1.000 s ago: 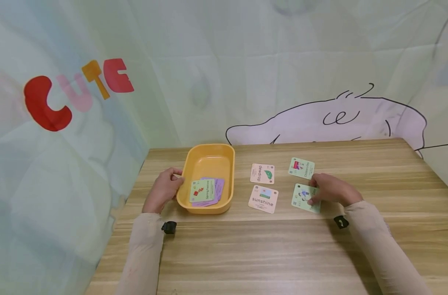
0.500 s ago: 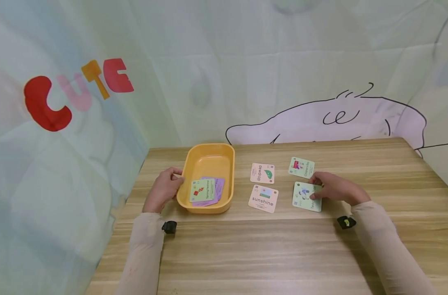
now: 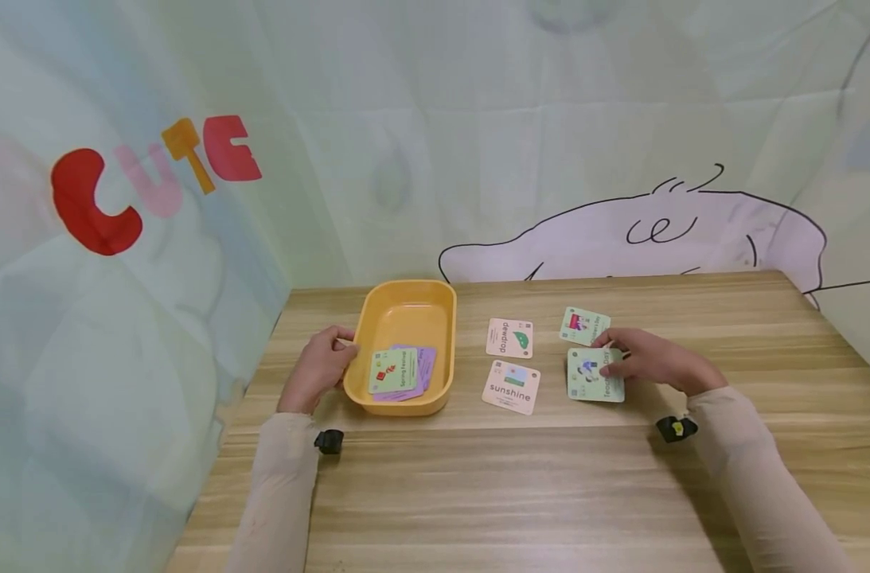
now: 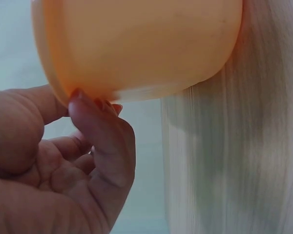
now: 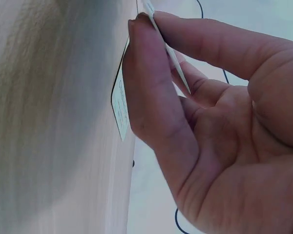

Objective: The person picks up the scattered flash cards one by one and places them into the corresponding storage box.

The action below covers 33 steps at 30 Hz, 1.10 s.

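Observation:
My left hand (image 3: 320, 368) pinches the left rim of a yellow plastic tray (image 3: 404, 408); the left wrist view shows thumb and finger on its edge (image 4: 52, 73). Inside the tray a green "Spring Festival" card (image 3: 388, 372) lies over purple cards (image 3: 427, 368). At the right, my right hand (image 3: 653, 362) pinches a green card (image 3: 583, 383) reading "Teac… Day", raised at a tilt. Just behind it lies a green "Children's Day" card (image 3: 579, 325), partly covered by the fingers. In the right wrist view the pinched card (image 5: 182, 75) appears nearly edge-on.
Between tray and right hand, two pink cards lie flat: "dewdrop" (image 3: 502, 337) at the back and "sunshine" (image 3: 502, 387) in front. They rest on a wooden table (image 3: 492, 493). A printed cloth (image 3: 377, 191) hangs along its back and left.
My right hand has taken up the "Teac… Day" card, tilting it up off the table and shifting it slightly toward the back. My left hand stays at the tray.

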Tool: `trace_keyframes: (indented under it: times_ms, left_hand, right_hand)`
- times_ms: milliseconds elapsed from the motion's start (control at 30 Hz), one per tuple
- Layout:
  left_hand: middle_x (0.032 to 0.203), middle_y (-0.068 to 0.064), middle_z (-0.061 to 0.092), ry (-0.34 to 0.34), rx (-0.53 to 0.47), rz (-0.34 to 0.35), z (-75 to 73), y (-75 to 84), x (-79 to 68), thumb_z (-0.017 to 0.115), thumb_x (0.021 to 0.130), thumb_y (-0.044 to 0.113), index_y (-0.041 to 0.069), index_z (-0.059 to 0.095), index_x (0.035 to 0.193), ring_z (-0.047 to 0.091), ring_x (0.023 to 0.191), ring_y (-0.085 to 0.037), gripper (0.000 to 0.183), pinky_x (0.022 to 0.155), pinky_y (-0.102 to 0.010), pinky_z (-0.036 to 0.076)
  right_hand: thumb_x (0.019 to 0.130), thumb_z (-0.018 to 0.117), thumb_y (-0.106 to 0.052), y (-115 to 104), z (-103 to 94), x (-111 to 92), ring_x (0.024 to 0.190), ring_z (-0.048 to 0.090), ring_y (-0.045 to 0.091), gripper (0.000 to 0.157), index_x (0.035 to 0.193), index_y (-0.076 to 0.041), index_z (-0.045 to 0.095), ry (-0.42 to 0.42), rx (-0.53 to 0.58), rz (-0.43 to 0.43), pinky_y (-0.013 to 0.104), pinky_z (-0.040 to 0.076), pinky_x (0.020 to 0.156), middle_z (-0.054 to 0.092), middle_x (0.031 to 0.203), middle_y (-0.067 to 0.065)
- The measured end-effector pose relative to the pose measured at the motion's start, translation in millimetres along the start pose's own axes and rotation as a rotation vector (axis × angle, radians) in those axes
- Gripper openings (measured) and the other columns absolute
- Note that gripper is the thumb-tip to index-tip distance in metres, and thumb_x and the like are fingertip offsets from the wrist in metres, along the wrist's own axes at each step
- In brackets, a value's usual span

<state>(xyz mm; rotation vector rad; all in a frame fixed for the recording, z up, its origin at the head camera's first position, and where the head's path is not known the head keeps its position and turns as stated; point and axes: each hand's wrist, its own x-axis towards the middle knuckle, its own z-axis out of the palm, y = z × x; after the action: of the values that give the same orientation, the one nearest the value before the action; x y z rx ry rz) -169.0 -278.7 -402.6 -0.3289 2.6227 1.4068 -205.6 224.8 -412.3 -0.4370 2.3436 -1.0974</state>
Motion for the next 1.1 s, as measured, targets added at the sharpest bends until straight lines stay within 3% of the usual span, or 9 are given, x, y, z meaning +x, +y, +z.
trace_keyframes:
  times_ms: [367, 1100]
  left_hand:
    - [0.100, -0.013, 0.051, 0.002, 0.017, 0.007, -0.8, 3.4, 2.1, 0.052, 0.105, 0.020, 0.005, 0.053, 0.136, 0.056, 0.069, -0.021, 0.034, 0.060, -0.031, 0.055]
    - [0.101, -0.013, 0.051, 0.003, 0.012, 0.006, -0.5, 1.1, -0.5, 0.051, 0.105, 0.019, 0.003, 0.052, 0.136, 0.057, 0.071, -0.021, 0.035, 0.058, -0.028, 0.053]
  right_hand:
    - [0.094, 0.071, -0.013, -3, -7.3, -1, 0.099, 0.061, 0.027, 0.048, 0.138, -0.003, 0.054, 0.079, 0.043, -0.003, 0.039, 0.060, 0.080, 0.053, 0.129, 0.024]
    - [0.093, 0.073, -0.014, -13, -10.2, 3, 0.101, 0.062, 0.027, 0.050, 0.136, -0.002, 0.050, 0.187, 0.133, 0.021, 0.039, 0.059, 0.080, 0.059, 0.125, 0.023]
